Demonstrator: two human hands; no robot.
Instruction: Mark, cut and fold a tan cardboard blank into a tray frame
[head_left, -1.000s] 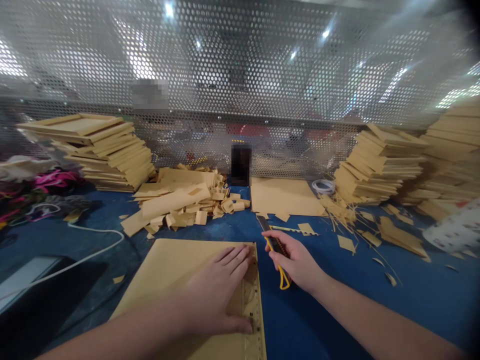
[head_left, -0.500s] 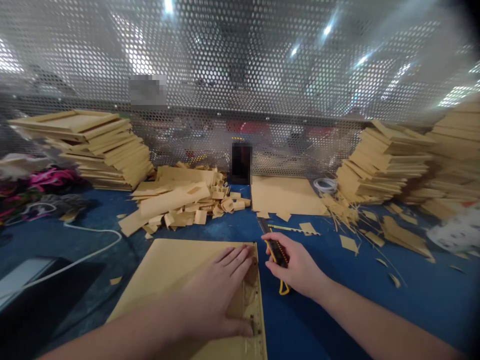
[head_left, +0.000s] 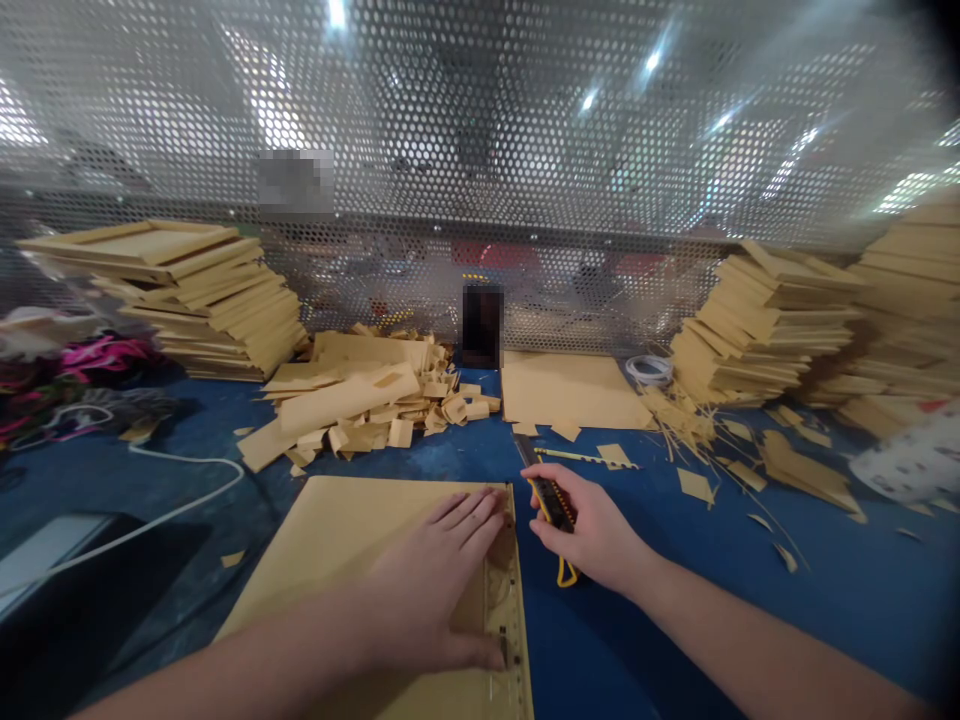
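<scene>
My left hand (head_left: 442,565) lies flat, fingers stretched out and thumb spread, pressing on a clear ruler (head_left: 501,585). The ruler runs along the right edge of a tan sheet of card (head_left: 337,540) on the blue table. Just right of that edge, my right hand (head_left: 592,525) is closed round a black and yellow utility knife (head_left: 553,503). Its blade (head_left: 525,452) is out and points away from me, apart from the card. The knife's yellow end loop hangs below my fingers.
Card offcuts (head_left: 352,395) heap behind the sheet. Stacks of card pieces (head_left: 217,300) stand at the back left and right (head_left: 757,330). A white cable (head_left: 187,500) crosses the left side. Another tan sheet (head_left: 570,390) lies before the perforated metal screen (head_left: 420,130).
</scene>
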